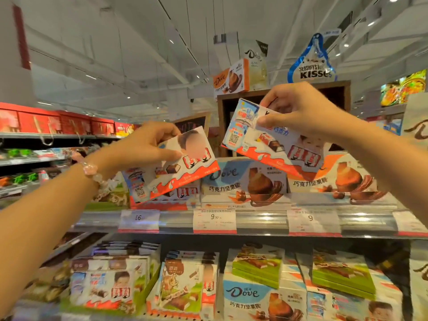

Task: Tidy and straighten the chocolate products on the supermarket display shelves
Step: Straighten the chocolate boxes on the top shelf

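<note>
While blur softens edges, both hands seemingly pinch tilted chocolate boxes: left hand [148, 147] one [185, 167], right hand [298, 112] another [266, 144].

Open air separates the two raised boxes, one in the left hand [148, 144], one in the right hand [298, 112]; beneath them, Dove boxes [243, 181] pack the shelf [254, 220], leaving little room behind its price-tag rail.

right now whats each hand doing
Left hand: closed on a white and orange chocolate box.
Right hand: closed on a second chocolate box, tilted, above the Dove boxes.
</note>
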Motion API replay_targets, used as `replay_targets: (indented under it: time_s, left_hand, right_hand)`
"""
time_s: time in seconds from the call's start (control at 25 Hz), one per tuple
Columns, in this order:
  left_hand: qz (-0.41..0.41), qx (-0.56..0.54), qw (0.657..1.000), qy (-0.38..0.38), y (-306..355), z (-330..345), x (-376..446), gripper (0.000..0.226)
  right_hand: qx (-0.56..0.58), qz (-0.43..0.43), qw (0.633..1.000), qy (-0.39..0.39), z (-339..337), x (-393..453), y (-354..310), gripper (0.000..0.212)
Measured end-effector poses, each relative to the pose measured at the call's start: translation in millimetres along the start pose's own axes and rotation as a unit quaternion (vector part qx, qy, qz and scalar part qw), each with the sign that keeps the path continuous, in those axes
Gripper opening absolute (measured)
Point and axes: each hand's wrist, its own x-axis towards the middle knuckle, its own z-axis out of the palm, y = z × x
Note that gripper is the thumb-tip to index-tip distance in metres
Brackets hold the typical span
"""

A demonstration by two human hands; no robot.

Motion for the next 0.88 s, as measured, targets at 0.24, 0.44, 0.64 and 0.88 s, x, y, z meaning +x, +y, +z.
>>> replay_targets:
  time_s: [0.24, 0.44, 0.64, 0.88]
  left_hand:
    - [-0.042, 0.066, 0.986, -0.147, -49, -44, -26, 0.018]
    - [0.019, 0.126, 0.977, -0.172, -77, -57, -38, 0.012]
    - [0.056, 0.172, 0.973, -0.141, -101, -42, -23, 0.021]
    - [0.084, 0.119, 0.965, -0.216, -104, -34, -4, 0.028]
  right_hand:
    - [0.012, -0.004, 1.0, -0.005, 53, 35, -32, 0.023]
    - [0.001, 0.0, 1.0, 0.004, 96, 58, -56, 0.022]
    - [-0.004, 0.01, 0.998, 0.069, 122, 81, -70, 0.025]
    - [0.055, 0.05, 0.979, 0.189, 131, 105, -71, 0.024]
